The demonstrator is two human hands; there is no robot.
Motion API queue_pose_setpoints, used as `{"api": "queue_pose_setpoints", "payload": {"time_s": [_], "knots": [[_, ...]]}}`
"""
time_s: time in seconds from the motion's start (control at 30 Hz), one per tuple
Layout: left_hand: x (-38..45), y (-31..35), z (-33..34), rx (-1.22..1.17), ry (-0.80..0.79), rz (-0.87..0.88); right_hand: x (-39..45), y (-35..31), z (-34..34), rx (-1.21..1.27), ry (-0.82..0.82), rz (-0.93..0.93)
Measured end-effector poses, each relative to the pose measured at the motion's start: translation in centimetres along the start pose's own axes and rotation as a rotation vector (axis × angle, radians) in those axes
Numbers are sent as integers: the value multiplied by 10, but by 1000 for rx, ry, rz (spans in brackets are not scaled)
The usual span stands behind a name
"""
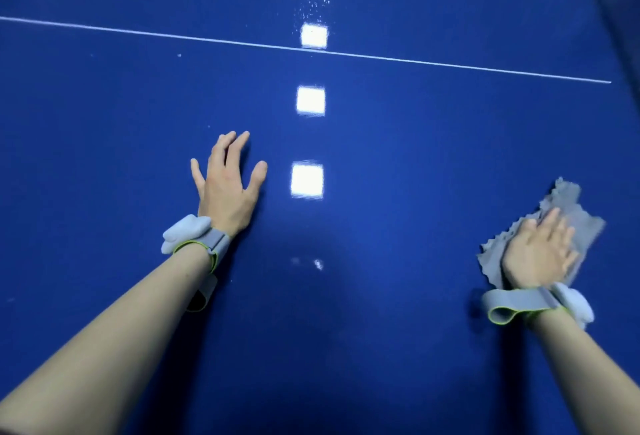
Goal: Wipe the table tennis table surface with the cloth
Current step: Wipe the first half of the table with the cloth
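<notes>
Your right hand (538,254) is flat on the grey cloth (568,212), fingers straight and pressing it down onto the blue table (381,330), out at the right side of the view. The cloth pokes out past your fingertips and behind your wrist, edges ragged and rumpled. It looks thin, soft and very light, so it will likely bunch or slip out from under you on that glossy top. Keep the palm over its middle, weight spread, instead of pinching a corner.

Your left hand (227,188) lies open on the bare table, fingers spread, well apart from the cloth, looking like a brace while you lean in.

No containers anywhere in view, nothing to fill or empty.

Beyond your hands a white line (173,36) crosses the table, and past it, around the bright squares of reflected light (310,101), there is a scatter of pale specks (311,8). That patch looks unwiped, so there is plenty left ahead.
</notes>
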State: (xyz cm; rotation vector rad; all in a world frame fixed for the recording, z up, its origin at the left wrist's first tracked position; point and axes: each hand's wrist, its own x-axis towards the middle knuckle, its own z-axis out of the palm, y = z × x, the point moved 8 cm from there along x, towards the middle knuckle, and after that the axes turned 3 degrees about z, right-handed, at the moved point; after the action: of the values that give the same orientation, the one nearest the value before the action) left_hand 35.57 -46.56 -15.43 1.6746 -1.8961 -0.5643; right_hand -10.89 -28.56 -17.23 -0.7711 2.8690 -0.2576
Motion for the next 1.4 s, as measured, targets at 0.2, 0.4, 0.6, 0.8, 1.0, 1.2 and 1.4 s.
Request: {"api": "queue_pose_setpoints", "payload": {"time_s": [0.2,0.4,0.6,0.8,1.0,1.2,1.4], "knots": [[-1,-3,-3,-38,11,-3,-49,-89,30,-26,2,-114],[0,-4,-11,-170,8,-25,-173,-246,82,-37,-139,-563],[-28,-25,-59,-36,72,-191,-336,-276,103,-71,-329,-1106],[-125,-28,-70,179,53,-193,-315,-212,81,-106,-333,-1236],[-227,-9,-58,413,-188,72,-187,-95,45,-140,-206,-870],[-272,-10,-40,544,-273,63,-94,53,4,-101,-119,-446],[-272,-15,-45,463,-210,28,-85,102,-9,-37,-63,-251]]}}
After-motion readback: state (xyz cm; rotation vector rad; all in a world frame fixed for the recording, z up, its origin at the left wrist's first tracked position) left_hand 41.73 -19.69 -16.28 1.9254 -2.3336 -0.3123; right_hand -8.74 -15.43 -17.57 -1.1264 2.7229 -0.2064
